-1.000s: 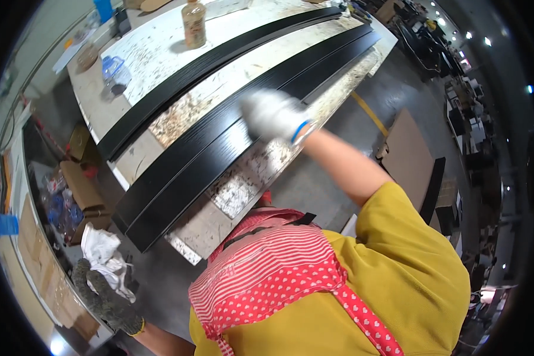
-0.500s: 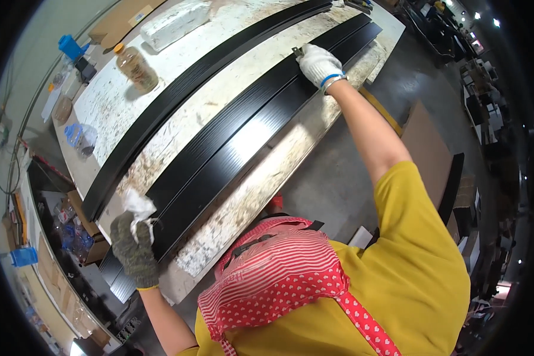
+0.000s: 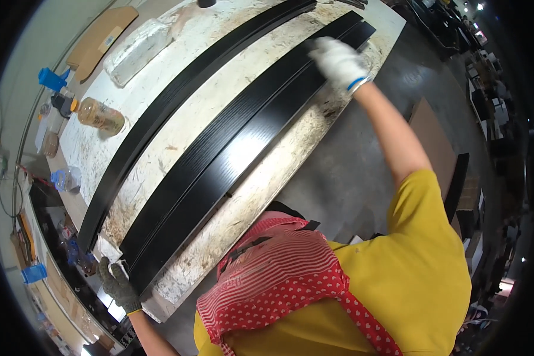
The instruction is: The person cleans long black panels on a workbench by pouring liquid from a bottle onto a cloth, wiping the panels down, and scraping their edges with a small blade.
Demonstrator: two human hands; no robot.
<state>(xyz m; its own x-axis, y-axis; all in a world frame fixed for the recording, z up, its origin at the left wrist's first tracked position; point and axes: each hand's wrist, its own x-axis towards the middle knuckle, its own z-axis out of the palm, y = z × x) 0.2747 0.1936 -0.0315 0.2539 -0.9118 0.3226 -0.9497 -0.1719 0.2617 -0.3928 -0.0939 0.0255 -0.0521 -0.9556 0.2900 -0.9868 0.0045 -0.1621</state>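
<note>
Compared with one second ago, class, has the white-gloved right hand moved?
Yes: the right hand has moved toward the far-right corner of the table.

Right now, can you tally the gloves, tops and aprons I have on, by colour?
White glove: 1
Dark green glove: 1
Yellow top: 1
Red patterned apron: 1
Total: 4

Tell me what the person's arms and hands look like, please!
The left hand wears a dark grey-green, speckled fabric glove with a thin yellow edge at the wrist. The right hand wears a white fabric glove, a bit blurry, with a blue edge. A loose mustard-yellow cloth sleeve covers the upper right arm; both forearms are bare.
</note>
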